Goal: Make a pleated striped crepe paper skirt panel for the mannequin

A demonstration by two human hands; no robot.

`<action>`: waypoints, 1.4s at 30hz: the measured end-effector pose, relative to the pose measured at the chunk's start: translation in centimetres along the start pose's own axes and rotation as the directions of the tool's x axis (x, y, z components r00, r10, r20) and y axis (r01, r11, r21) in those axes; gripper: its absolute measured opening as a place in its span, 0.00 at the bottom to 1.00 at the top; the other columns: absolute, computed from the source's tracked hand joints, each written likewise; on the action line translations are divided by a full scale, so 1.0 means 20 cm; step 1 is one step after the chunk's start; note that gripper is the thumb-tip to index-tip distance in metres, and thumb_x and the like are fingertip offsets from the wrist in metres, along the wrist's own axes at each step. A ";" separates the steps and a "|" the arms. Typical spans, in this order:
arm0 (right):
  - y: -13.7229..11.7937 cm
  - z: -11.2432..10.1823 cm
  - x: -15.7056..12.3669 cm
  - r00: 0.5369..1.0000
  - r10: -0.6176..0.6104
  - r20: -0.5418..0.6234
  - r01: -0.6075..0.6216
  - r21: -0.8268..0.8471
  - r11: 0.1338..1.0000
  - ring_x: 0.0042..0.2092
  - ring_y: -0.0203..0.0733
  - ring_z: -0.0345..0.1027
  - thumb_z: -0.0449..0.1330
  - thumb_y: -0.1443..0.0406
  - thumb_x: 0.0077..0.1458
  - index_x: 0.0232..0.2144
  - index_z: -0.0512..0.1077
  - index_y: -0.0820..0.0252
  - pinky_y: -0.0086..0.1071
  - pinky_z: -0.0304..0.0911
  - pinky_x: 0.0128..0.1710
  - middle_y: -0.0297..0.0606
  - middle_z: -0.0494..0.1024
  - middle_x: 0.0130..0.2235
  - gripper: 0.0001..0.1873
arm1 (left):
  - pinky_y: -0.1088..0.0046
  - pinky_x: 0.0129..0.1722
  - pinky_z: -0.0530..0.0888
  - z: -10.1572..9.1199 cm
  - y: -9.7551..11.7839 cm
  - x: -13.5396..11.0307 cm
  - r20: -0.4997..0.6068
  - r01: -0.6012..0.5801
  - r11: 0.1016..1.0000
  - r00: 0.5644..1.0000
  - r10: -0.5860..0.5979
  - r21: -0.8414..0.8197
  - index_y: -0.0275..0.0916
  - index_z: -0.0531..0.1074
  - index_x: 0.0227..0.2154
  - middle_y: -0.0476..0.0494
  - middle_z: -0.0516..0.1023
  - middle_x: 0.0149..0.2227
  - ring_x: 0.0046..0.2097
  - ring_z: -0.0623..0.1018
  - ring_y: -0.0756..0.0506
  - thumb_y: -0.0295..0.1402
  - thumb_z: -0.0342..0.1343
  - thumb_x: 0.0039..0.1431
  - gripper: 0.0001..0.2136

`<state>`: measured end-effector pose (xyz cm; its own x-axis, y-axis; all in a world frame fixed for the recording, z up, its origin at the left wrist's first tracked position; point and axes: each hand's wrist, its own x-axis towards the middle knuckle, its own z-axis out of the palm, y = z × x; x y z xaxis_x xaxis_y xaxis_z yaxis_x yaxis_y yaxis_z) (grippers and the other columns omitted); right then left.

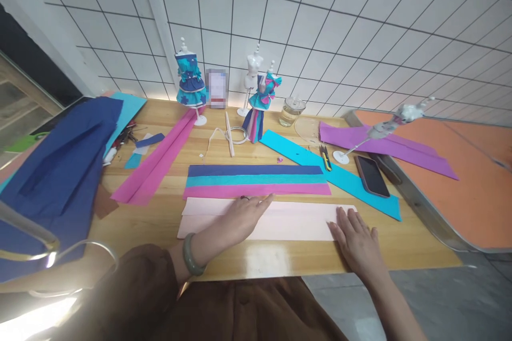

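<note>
One long, pale-pink, paper-like strip (pixel 300 221) may skew if the right hand (pixel 358 242), fingers (pixel 344 221) spread, slips; left hand (pixel 242 218): finger closure indeterminable.

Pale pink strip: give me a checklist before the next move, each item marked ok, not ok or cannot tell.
1. Pale pink strip laid on the table: ok.
2. Right hand at the strip's right end: ok.
3. Left hand empty: cannot tell; its palm side is hidden.
4. Yellow-handled snips off the pale pink strip: ok.
5. Bright blue strip uncovered: not ok; the phone lies on it.
</note>
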<state>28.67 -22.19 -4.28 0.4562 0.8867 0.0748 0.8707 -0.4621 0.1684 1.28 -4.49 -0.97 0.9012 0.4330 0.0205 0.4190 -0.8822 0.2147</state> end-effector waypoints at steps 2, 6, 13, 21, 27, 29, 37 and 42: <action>-0.01 -0.01 0.01 1.000 0.012 -0.002 -0.012 0.010 1.000 0.59 0.54 0.48 0.34 0.53 0.58 0.58 0.53 0.62 0.57 0.51 0.48 0.52 0.58 0.58 0.31 | 0.69 0.38 0.65 0.00 -0.03 -0.01 0.002 0.033 0.996 0.999 -0.033 -0.079 0.39 0.45 0.59 0.40 0.71 0.47 0.42 0.72 0.44 0.23 0.40 0.58 0.26; -0.03 -0.01 0.01 1.000 0.012 -0.027 -0.013 -0.029 0.999 0.59 0.56 0.48 0.34 0.53 0.58 0.56 0.56 0.62 0.57 0.50 0.48 0.54 0.59 0.57 0.30 | 0.67 0.43 0.65 0.01 -0.07 -0.04 -0.001 0.102 0.979 0.995 -0.104 -0.174 0.38 0.48 0.59 0.39 0.70 0.50 0.47 0.72 0.44 0.28 0.44 0.57 0.25; -0.03 0.03 0.00 0.997 -0.010 -0.081 0.004 -0.072 0.997 0.58 0.57 0.50 0.35 0.53 0.58 0.55 0.57 0.63 0.56 0.52 0.46 0.55 0.59 0.56 0.30 | 0.70 0.41 0.66 -0.06 -0.14 -0.12 0.004 0.194 0.939 0.980 -0.201 -0.283 0.39 0.54 0.57 0.42 0.72 0.48 0.43 0.73 0.45 0.29 0.46 0.56 0.24; -0.02 0.04 0.00 0.993 -0.042 -0.114 0.033 -0.078 0.996 0.56 0.59 0.52 0.35 0.53 0.58 0.55 0.59 0.64 0.55 0.55 0.44 0.56 0.61 0.55 0.31 | 0.73 0.39 0.66 -0.11 -0.27 -0.28 0.032 0.326 0.881 0.941 -0.336 -0.343 0.40 0.58 0.56 0.46 0.74 0.36 0.39 0.71 0.47 0.29 0.46 0.54 0.24; 0.00 0.06 0.00 0.983 -0.077 -0.168 0.066 -0.073 0.995 0.55 0.61 0.54 0.37 0.52 0.57 0.54 0.60 0.64 0.55 0.56 0.42 0.57 0.63 0.53 0.31 | 0.74 0.37 0.65 -0.16 -0.35 -0.41 0.089 0.427 0.812 0.899 -0.429 -0.398 0.40 0.56 0.57 0.50 0.72 0.30 0.35 0.70 0.48 0.31 0.46 0.54 0.25; 0.00 0.06 0.00 0.980 -0.086 -0.181 0.073 -0.075 0.994 0.54 0.61 0.55 0.37 0.52 0.57 0.54 0.59 0.64 0.54 0.57 0.41 0.57 0.63 0.53 0.31 | 0.74 0.37 0.65 -0.17 -0.38 -0.44 0.085 0.451 0.793 0.884 -0.459 -0.409 0.39 0.57 0.56 0.50 0.72 0.29 0.35 0.70 0.48 0.31 0.46 0.54 0.25; -0.03 0.01 -0.01 0.979 -0.109 -0.172 0.100 -0.061 0.993 0.54 0.62 0.54 0.37 0.56 0.57 0.55 0.60 0.62 0.54 0.58 0.40 0.55 0.63 0.53 0.29 | 0.74 0.36 0.64 -0.16 -0.42 -0.53 0.015 0.465 0.770 0.860 -0.510 -0.438 0.41 0.59 0.55 0.51 0.70 0.28 0.34 0.69 0.48 0.33 0.47 0.54 0.23; -0.04 -0.02 -0.01 0.976 -0.134 -0.173 0.128 -0.044 0.991 0.54 0.61 0.54 0.38 0.58 0.56 0.54 0.60 0.59 0.53 0.59 0.40 0.53 0.64 0.52 0.27 | 0.74 0.33 0.63 -0.14 -0.44 -0.54 -0.013 0.476 0.768 0.847 -0.532 -0.428 0.40 0.60 0.54 0.51 0.69 0.26 0.32 0.68 0.48 0.34 0.48 0.54 0.22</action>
<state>27.80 -22.09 -4.08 0.2972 0.9291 0.2201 0.9129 -0.3440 0.2196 -12.37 -0.88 -0.42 0.5388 0.8382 -0.0841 0.7031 -0.3925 0.5929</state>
